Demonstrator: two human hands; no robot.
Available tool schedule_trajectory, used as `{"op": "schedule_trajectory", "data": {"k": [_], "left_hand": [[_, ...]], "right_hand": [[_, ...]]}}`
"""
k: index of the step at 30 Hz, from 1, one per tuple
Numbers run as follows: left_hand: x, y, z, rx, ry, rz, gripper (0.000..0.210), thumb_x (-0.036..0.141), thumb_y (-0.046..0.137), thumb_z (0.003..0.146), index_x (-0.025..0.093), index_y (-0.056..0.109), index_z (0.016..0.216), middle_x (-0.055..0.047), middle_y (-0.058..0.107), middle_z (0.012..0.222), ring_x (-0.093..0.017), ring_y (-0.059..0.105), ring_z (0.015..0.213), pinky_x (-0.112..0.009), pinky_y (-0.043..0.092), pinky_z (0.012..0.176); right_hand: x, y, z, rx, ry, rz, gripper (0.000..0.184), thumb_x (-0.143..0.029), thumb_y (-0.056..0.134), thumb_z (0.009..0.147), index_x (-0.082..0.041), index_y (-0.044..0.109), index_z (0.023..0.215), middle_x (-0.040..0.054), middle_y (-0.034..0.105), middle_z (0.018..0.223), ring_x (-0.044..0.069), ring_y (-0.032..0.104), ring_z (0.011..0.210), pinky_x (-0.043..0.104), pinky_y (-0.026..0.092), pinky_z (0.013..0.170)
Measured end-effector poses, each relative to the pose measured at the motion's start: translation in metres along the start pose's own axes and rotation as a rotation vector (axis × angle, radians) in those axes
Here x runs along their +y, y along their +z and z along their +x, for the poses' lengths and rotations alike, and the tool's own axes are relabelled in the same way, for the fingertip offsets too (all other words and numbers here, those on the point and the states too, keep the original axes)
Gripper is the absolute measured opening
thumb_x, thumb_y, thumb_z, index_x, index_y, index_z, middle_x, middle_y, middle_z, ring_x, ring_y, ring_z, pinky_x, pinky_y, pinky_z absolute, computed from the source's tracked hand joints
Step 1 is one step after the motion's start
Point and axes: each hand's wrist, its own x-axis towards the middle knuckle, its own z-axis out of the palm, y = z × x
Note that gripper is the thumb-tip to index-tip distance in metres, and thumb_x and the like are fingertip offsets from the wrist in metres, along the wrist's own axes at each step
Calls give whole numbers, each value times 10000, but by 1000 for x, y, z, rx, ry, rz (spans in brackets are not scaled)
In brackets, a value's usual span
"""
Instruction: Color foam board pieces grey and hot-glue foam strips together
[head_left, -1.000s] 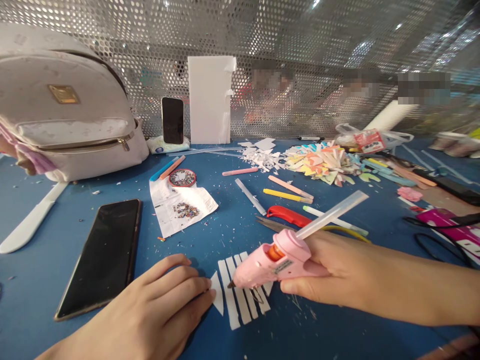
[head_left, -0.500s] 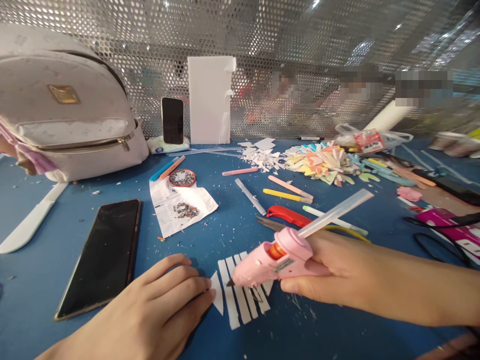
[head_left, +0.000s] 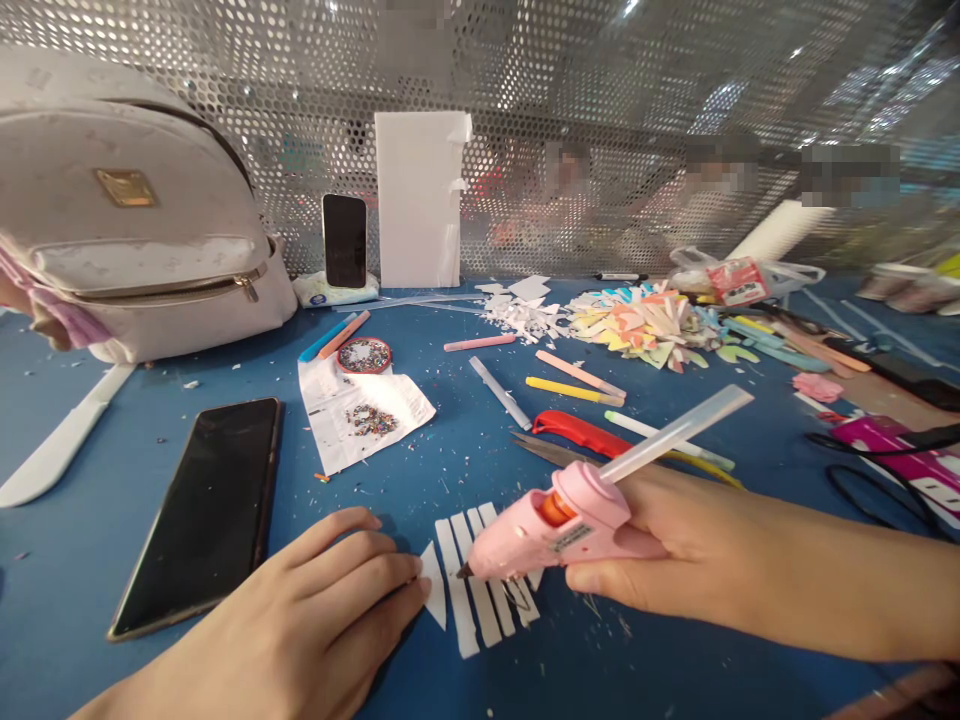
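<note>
My right hand (head_left: 675,560) is wrapped round the handle of a pink glue gun (head_left: 525,535), with a clear glue stick (head_left: 679,432) jutting from its back. The gun's dark nozzle points left and down, right at the white strips (head_left: 459,600); I cannot tell whether it touches them. Several of these strips lie side by side, partly covered by the gun. My left hand (head_left: 315,600) lies low on the table, fingers stretched out, its fingertips against a small white triangular piece (head_left: 434,590) left of the strips.
Behind the gun lies a red-handled cutting tool (head_left: 574,432) among several markers (head_left: 574,390). A phone (head_left: 199,510) and a paper sheet (head_left: 337,440) with coloured bits lie left. Farther back are a backpack (head_left: 142,240), a propped phone (head_left: 345,240), a white board (head_left: 418,200) and coloured scraps (head_left: 645,325).
The glue gun and my right hand have shifted slightly right and down. My left hand and the white pieces have stayed in place.
</note>
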Motion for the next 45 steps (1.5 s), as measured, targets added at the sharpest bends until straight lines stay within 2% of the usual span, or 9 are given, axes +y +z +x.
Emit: {"op": "schedule_trajectory", "data": {"k": [5, 8, 13, 23, 29, 36, 41, 45], "left_hand": [[0, 0, 1, 2, -6, -10, 383, 177, 348, 1094, 158, 724, 1160, -31, 733, 1110, -155, 660, 1018, -306, 301, 1231], [0, 0, 1, -1, 0, -6, 358, 177, 372, 1088, 157, 722, 1159, -41, 731, 1095, -158, 665, 1007, -315, 340, 1212], [0, 0, 1, -22, 6, 7, 364, 185, 366, 1091, 161, 721, 1171, -35, 729, 1116, -158, 658, 1027, -309, 336, 1214], [-1, 0, 1, -4, 2, -1, 386, 177, 349, 1093, 161, 728, 1165, -31, 733, 1120, -157, 654, 1024, -308, 313, 1225], [0, 0, 3, 0, 7, 5, 399, 180, 337, 1097, 164, 733, 1147, -23, 733, 1111, -150, 654, 1010, -293, 295, 1230], [-1, 1, 1, 7, 17, 15, 388, 171, 348, 1089, 157, 731, 1148, -38, 733, 1102, -156, 664, 1000, -305, 365, 1197], [-1, 1, -2, 4, 19, 23, 370, 174, 367, 1083, 161, 729, 1160, -42, 740, 1100, -163, 667, 998, -323, 409, 1176], [-2, 3, -3, 0, 19, 18, 363, 173, 374, 1080, 155, 721, 1184, -59, 733, 1107, -176, 666, 1007, -345, 437, 1152]], "right_hand": [[1, 0, 1, -17, -2, -10, 415, -218, 581, 969, -277, 673, 1369, 45, 719, 1300, 253, 675, 1232, 386, 535, 1077], [3, -1, 1, -21, 25, 27, 449, -217, 558, 983, -273, 623, 1424, 46, 709, 1315, 251, 667, 1246, 385, 526, 1088], [8, -2, 1, -59, 29, 28, 490, -272, 585, 977, -309, 574, 1466, 33, 703, 1325, 267, 641, 1282, 410, 512, 1110], [5, 0, 3, -27, -16, 15, 421, -256, 583, 975, -299, 655, 1388, 21, 712, 1307, 246, 653, 1262, 388, 488, 1126], [8, -1, 4, -4, -48, -56, 405, -251, 570, 972, -255, 680, 1361, 57, 715, 1288, 255, 659, 1247, 408, 471, 1133], [9, -1, 2, -1, 22, -8, 436, -302, 564, 975, -248, 636, 1402, 71, 707, 1285, 263, 628, 1286, 395, 503, 1097], [8, 1, 0, 25, 27, -24, 433, -329, 551, 971, -252, 651, 1385, 80, 728, 1225, 290, 641, 1263, 419, 515, 1067], [8, 2, 0, 16, -2, 44, 411, -322, 547, 978, -243, 666, 1364, 82, 731, 1217, 287, 648, 1253, 420, 511, 1067]]}}
